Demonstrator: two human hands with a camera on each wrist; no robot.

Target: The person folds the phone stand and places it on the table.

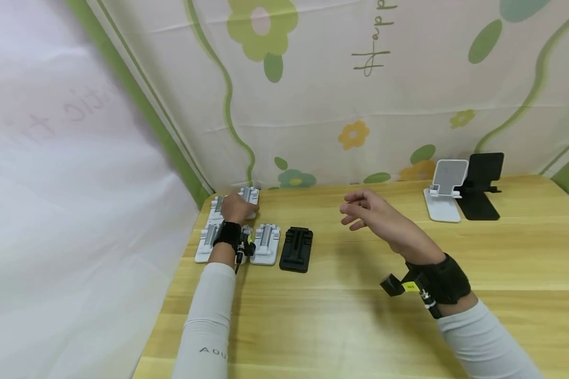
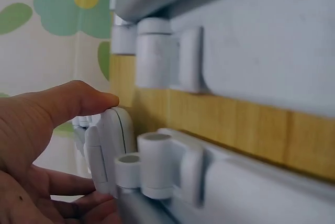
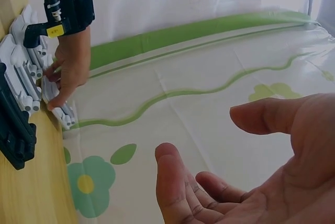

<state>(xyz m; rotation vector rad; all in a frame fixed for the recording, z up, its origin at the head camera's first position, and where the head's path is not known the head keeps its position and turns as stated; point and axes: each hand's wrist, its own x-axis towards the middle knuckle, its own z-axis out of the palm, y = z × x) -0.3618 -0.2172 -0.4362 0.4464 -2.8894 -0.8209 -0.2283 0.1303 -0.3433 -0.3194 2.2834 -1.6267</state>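
Observation:
At the back left of the table, my left hand (image 1: 237,209) holds a folded white phone stand (image 2: 112,135), thumb on its top edge and fingers around its far side. Close about this hand lie more folded white phone stands, among them one at the front (image 1: 266,245) and one at the left (image 1: 206,246); the hand and wrist strap partly cover others. A folded black phone stand (image 1: 296,250) lies to the right of the white ones. Over the middle of the table hovers my right hand (image 1: 384,223), fingers loosely bent and thumb apart, with nothing in it.
Two unfolded phone stands, one white (image 1: 448,179) and one black (image 1: 484,169), stand side by side at the back right. A flowered cloth (image 1: 308,95) hangs behind the wooden table (image 1: 303,316), and a white cloth (image 1: 66,210) hangs along its left side.

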